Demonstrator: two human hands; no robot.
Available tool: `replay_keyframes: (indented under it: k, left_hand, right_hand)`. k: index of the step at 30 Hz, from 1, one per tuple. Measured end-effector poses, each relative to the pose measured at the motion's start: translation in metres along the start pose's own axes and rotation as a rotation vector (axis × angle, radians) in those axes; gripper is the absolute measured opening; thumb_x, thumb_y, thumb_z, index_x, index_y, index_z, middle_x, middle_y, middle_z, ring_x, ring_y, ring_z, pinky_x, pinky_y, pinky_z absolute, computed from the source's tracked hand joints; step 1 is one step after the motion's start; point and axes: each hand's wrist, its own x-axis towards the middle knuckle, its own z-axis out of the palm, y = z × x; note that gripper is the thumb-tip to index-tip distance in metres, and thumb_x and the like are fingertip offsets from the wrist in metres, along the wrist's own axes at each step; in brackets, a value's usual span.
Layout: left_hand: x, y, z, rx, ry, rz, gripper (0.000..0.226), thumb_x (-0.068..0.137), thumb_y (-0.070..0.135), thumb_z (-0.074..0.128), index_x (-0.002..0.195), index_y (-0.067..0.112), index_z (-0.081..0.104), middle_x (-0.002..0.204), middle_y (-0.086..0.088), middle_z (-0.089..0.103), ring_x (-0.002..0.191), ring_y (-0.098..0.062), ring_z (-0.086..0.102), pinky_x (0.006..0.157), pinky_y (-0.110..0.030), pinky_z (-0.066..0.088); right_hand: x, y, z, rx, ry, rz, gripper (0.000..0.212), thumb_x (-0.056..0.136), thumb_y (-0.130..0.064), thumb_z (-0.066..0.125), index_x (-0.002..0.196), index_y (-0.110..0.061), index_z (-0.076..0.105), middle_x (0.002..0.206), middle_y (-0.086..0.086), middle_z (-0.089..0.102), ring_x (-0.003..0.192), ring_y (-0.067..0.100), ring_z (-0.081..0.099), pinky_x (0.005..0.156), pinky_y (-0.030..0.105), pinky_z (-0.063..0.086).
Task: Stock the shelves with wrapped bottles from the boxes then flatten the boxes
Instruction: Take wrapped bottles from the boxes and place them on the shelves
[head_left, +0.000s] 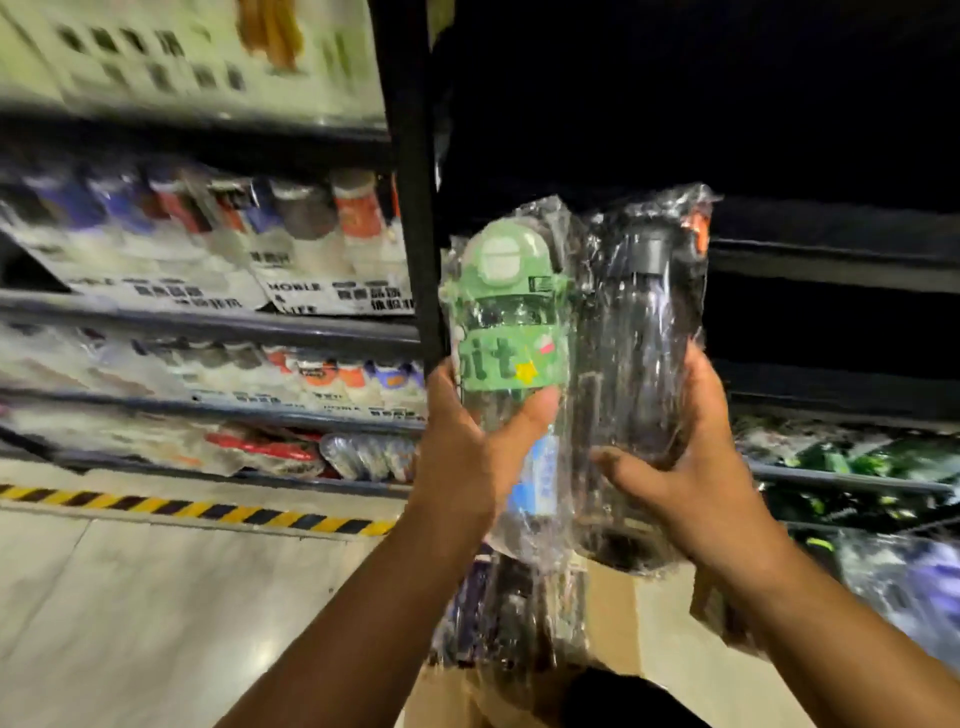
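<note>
Above box (623, 623): left grip (467, 457) holds green bottle (506, 322), right grip (691, 467) black bottle (644, 332).

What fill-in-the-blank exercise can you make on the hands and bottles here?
The left hand holds a bottle whose lid is ____.
The right hand holds the other bottle, whose cap is ____.
Both are wrapped in clear ____.
The box below them is made of ____.
Answers: green; black; plastic; cardboard
</note>
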Motion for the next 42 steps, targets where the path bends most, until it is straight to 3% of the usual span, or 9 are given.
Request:
replay_keyframes:
  k: [3,7,11,15,23,30,33,36,42]
  left_hand:
    - [-0.008,0.061,0.034,-0.002,-0.091,0.127,0.096,0.060,0.057,0.085,0.140,0.030,0.039,0.124,0.017,0.063,0.111,0.001,0.062,0.098,-0.026,0.050]
    - [-0.013,0.131,0.080,0.020,-0.235,0.252,0.091,0.061,0.059,0.084,0.135,0.037,0.036,0.117,0.025,0.061,0.103,0.012,0.060,0.094,-0.024,0.049]
    - [-0.018,0.185,0.131,0.045,-0.266,0.398,0.087,0.065,0.051,0.084,0.137,0.035,0.038,0.122,0.019,0.064,0.107,0.004,0.064,0.098,-0.034,0.052]
    - [-0.028,0.232,0.192,0.034,-0.261,0.511,0.092,0.056,0.058,0.084,0.134,0.035,0.040,0.118,0.017,0.066,0.099,0.007,0.066,0.092,-0.030,0.054]
    - [-0.019,0.306,0.340,0.034,-0.173,0.652,0.079,0.065,0.050,0.087,0.130,0.032,0.045,0.115,0.015,0.068,0.097,0.005,0.067,0.096,-0.034,0.053]
    - [0.013,0.353,0.422,0.095,-0.004,0.778,0.076,0.079,0.039,0.079,0.140,0.026,0.035,0.124,0.011,0.057,0.096,0.014,0.053,0.072,-0.009,0.040]
    - [0.026,0.359,0.432,0.094,0.035,0.778,0.089,0.076,0.046,0.081,0.147,0.024,0.031,0.133,0.006,0.056,0.111,-0.009,0.060,0.087,-0.024,0.046]
    - [0.030,0.360,0.430,0.081,0.082,0.755,0.102,0.062,0.061,0.083,0.145,0.029,0.033,0.131,0.009,0.059,0.115,-0.011,0.061,0.100,-0.040,0.050]
    - [0.025,0.363,0.399,0.162,0.212,0.775,0.085,0.076,0.049,0.081,0.144,0.029,0.035,0.129,0.011,0.059,0.111,-0.003,0.060,0.094,-0.033,0.050]
  right_hand:
    - [-0.009,-0.044,-0.046,-0.073,0.133,-0.123,0.105,0.068,-0.029,0.084,0.149,-0.036,0.018,0.140,-0.032,0.040,0.125,-0.016,0.044,0.100,0.005,0.037]
    - [-0.010,-0.081,-0.102,-0.155,0.305,-0.238,0.122,0.060,-0.060,0.082,0.155,-0.034,0.011,0.154,-0.026,0.027,0.139,-0.009,0.029,0.110,0.013,0.029]
    - [-0.003,-0.107,-0.161,-0.094,0.379,-0.348,0.116,0.060,-0.040,0.081,0.153,-0.029,0.014,0.118,-0.063,0.032,0.114,-0.031,0.038,0.087,-0.007,0.030]
    - [0.012,-0.124,-0.232,-0.084,0.395,-0.448,0.110,0.063,-0.046,0.087,0.148,-0.044,0.016,0.127,-0.056,0.034,0.122,-0.021,0.041,0.092,-0.001,0.036]
    - [0.064,-0.155,-0.395,-0.074,0.360,-0.592,0.114,0.062,-0.049,0.087,0.151,-0.045,0.016,0.149,-0.026,0.036,0.135,-0.003,0.041,0.111,0.037,0.039]
    - [0.138,-0.182,-0.491,-0.054,0.358,-0.675,0.105,0.073,-0.025,0.086,0.143,-0.048,0.012,0.128,-0.048,0.022,0.113,-0.038,0.026,0.094,-0.004,0.030]
    - [0.174,-0.190,-0.502,-0.037,0.358,-0.689,0.112,0.073,-0.025,0.087,0.151,-0.042,0.009,0.147,-0.026,0.027,0.135,-0.009,0.030,0.111,0.019,0.031]
    - [0.209,-0.189,-0.495,0.004,0.366,-0.696,0.111,0.071,-0.030,0.088,0.150,-0.042,0.011,0.153,-0.012,0.031,0.139,0.008,0.036,0.114,0.036,0.036]
    - [0.262,-0.195,-0.463,-0.001,0.425,-0.702,0.114,0.071,-0.026,0.088,0.153,-0.035,0.009,0.138,-0.017,0.028,0.125,0.001,0.032,0.100,0.020,0.029]
